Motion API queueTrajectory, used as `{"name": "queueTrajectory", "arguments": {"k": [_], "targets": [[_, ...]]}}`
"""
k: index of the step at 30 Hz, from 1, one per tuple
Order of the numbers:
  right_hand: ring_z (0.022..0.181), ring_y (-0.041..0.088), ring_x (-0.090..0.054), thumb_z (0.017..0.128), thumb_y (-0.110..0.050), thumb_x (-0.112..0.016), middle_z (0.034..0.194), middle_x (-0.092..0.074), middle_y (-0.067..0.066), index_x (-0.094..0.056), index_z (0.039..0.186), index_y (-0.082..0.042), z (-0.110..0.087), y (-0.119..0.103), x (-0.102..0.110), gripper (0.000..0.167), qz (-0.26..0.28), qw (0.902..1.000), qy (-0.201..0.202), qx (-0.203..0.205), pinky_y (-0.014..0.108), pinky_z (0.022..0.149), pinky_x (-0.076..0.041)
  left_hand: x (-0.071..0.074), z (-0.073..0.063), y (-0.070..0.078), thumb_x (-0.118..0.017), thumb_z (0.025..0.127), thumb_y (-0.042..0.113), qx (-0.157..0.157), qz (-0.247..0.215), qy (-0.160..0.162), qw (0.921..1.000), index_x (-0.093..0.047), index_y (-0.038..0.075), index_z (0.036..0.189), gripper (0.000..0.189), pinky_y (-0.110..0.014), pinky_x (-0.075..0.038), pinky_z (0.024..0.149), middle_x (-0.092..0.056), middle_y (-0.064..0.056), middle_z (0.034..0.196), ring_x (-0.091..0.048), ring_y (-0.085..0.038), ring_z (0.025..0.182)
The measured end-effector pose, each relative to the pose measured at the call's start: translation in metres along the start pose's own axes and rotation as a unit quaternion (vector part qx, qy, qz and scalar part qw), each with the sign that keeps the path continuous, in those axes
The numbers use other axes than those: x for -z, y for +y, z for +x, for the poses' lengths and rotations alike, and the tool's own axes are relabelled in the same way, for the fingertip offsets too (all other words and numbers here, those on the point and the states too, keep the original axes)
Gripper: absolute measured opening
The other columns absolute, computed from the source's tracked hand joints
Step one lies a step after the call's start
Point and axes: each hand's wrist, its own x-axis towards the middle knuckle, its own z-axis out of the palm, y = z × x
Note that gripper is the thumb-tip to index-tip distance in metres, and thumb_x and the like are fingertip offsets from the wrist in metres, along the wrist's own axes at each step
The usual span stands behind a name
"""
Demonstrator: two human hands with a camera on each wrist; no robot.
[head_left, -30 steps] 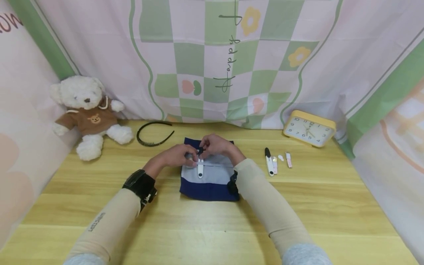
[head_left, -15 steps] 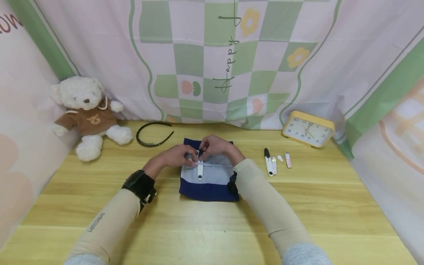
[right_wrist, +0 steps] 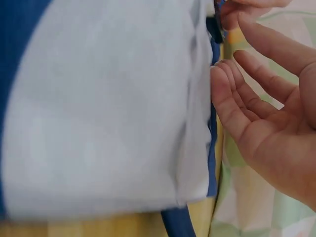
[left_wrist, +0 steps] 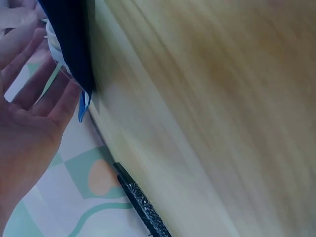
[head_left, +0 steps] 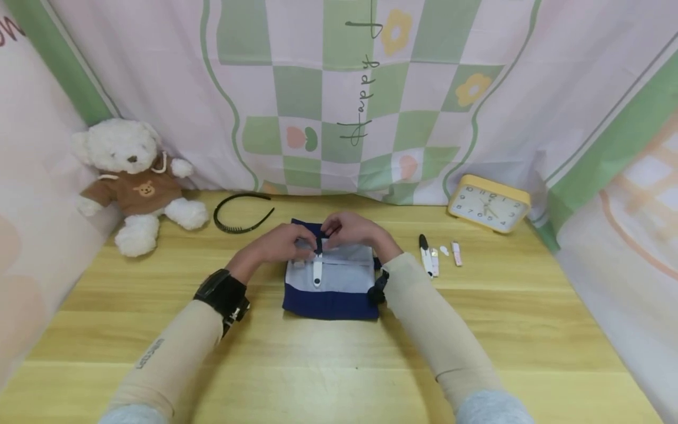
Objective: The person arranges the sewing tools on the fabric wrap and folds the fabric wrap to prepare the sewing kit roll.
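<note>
In the head view a grey cloth pouch with navy bands [head_left: 331, 305] lies flat on the table. A slim white tool with a black tip [head_left: 317, 274] lies upright on it, crossed by a pale strap [head_left: 346, 263]. My left hand [head_left: 275, 242] is at the tool's upper left, thumb and index finger beside the black tip; whether they pinch it I cannot tell. Just right of that tip is my right hand [head_left: 355, 228]. In the right wrist view the right hand's fingers [right_wrist: 229, 101] are loosely bent, touching the pouch's edge, with nothing between them and the thumb.
A similar white tool with a black tip [head_left: 425, 254] lies at the right, beside small pale pieces [head_left: 457, 254]. A yellow clock [head_left: 489, 204] stands behind them. At the back left are a black headband [head_left: 225, 227] and a white teddy bear [head_left: 145, 191].
My right hand has loosened from the tool's black tip and shifted slightly right. My left hand stays close to the tip. The head view has shifted a little.
</note>
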Motion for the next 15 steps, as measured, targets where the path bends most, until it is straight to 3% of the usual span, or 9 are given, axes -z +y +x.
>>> {"name": "queueTrajectory", "arguments": {"k": [8, 15], "targets": [[0.122, 0.035, -0.057, 0.092, -0.011, -0.076, 0.133, -0.059, 0.022, -0.056, 0.138, 0.004, -0.022, 0.011, 0.021, 0.052, 0.009, 0.9988, 0.045, 0.017, 0.044, 0.097, -0.052, -0.009, 0.007, 0.006, -0.073, 0.096, 0.022, -0.006, 0.039, 0.014, 0.9991, -0.073, 0.008, 0.117, 0.025, -0.043, -0.047, 0.102, -0.065, -0.01, 0.127, -0.059, -0.027, 0.121], [0.119, 0.036, -0.058, 0.093, -0.015, -0.075, 0.131, -0.059, 0.025, -0.055, 0.137, 0.005, -0.044, 0.026, 0.035, 0.052, 0.008, 0.9966, 0.081, 0.015, 0.046, 0.098, -0.051, -0.011, 0.01, 0.007, -0.074, 0.095, 0.025, -0.007, 0.052, 0.024, 0.9983, -0.07, 0.003, 0.123, 0.036, -0.047, -0.036, 0.114, -0.053, -0.02, 0.145, -0.046, -0.036, 0.137]]}}
